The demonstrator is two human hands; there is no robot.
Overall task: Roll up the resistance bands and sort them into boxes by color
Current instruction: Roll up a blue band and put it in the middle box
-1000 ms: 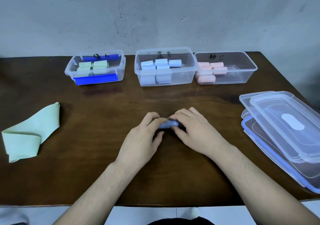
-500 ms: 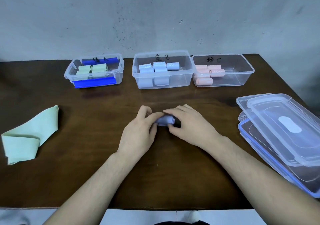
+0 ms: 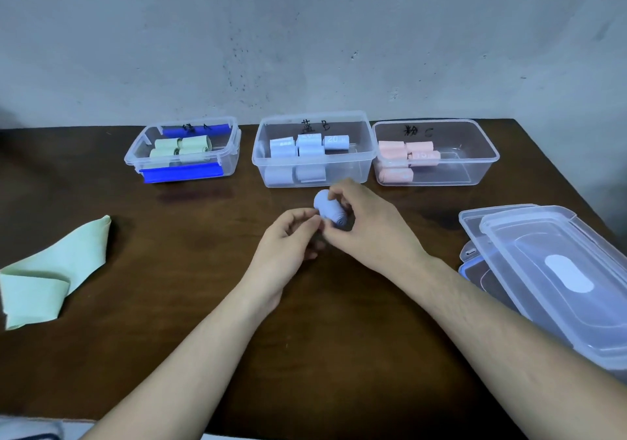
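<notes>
A rolled light-blue band (image 3: pixel 326 206) is held just above the table's middle, tilted. My right hand (image 3: pixel 371 231) grips it from the right with fingers curled round it. My left hand (image 3: pixel 288 248) has curled fingers, and its fingertips pinch the roll's near end. At the back stand three clear boxes: the left box (image 3: pixel 134 160) holds green rolls, the middle box (image 3: pixel 354 171) holds several light-blue rolls, and the right box (image 3: pixel 475 168) holds pink rolls. An unrolled green band (image 3: pixel 51 271) lies folded at the table's left.
Stacked clear lids (image 3: pixel 559 280), one with a blue rim, lie at the right edge of the dark wooden table (image 3: pixel 169 338). Blue clips sit on the left box. A grey wall rises behind the boxes.
The blue roll has left the table and moved up and forward toward the middle box. My right hand now grips it alone from the side, and my left hand has slipped to its near end.
</notes>
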